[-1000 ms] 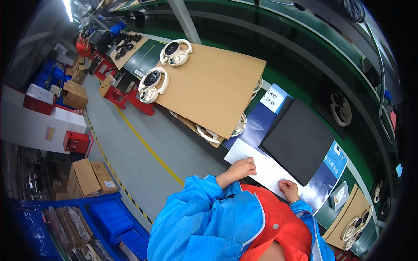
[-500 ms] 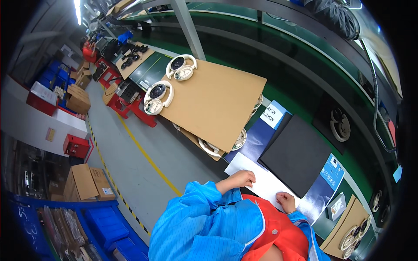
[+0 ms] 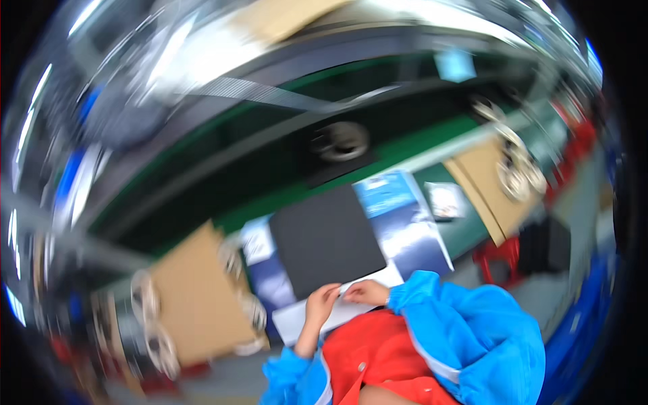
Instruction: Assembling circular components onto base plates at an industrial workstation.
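Note:
My left hand (image 3: pixel 322 305) and my right hand (image 3: pixel 366 292) meet above a white sheet (image 3: pixel 290 324) at the near edge of the bench. The fingertips of both are drawn together, almost touching. A small pale spot shows between them, too blurred to name. Just beyond my hands lies a flat black pad (image 3: pixel 327 239), partly covering the white sheet. Under the pad spreads a dark blue printed sheet (image 3: pixel 415 246) with a light blue panel.
At the left, white rounded housings (image 3: pixel 162 347) sit around a brown cardboard sheet (image 3: pixel 196 297). More housings (image 3: pixel 514 182) rest on cardboard (image 3: pixel 476 162) at the right, past a small white packet (image 3: pixel 445 201). A round grey part (image 3: pixel 341 142) sits on the dark surface behind the pad.
The view has swung strongly to the right and blurred; the bench now lies straight ahead. My hands, apart before, have come together over the white sheet.

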Demonstrator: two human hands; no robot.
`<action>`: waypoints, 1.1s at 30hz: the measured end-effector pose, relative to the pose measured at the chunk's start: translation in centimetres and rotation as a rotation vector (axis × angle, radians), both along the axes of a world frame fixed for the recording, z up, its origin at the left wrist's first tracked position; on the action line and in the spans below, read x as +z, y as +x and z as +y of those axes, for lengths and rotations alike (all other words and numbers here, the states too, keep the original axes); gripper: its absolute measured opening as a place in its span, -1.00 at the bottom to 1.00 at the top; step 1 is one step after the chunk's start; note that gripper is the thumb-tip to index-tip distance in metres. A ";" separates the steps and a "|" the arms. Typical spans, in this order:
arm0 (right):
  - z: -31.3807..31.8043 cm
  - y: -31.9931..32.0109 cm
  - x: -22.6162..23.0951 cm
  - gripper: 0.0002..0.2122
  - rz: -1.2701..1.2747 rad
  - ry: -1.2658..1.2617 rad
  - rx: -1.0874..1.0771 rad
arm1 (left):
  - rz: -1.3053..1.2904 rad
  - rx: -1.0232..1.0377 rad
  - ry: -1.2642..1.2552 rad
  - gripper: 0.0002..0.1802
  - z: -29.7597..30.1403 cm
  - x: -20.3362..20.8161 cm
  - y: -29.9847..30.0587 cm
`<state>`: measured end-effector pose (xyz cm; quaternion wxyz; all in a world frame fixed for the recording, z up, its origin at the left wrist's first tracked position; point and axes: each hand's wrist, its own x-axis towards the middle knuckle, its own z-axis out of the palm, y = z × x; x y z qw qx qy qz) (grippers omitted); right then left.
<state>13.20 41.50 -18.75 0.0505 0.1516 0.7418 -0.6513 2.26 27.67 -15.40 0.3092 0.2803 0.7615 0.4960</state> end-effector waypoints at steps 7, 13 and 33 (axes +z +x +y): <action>1.2 1.6 3.8 -0.79 -0.047 0.102 -0.190 | -0.437 0.136 0.071 -0.93 3.4 1.0 1.6; 1.5 3.6 4.4 -0.82 0.180 0.047 -0.463 | -0.580 0.050 0.060 -0.89 5.2 0.9 1.7; 3.2 2.5 5.6 -0.89 0.471 0.756 -0.237 | -0.460 0.141 0.157 -0.77 6.2 3.2 3.2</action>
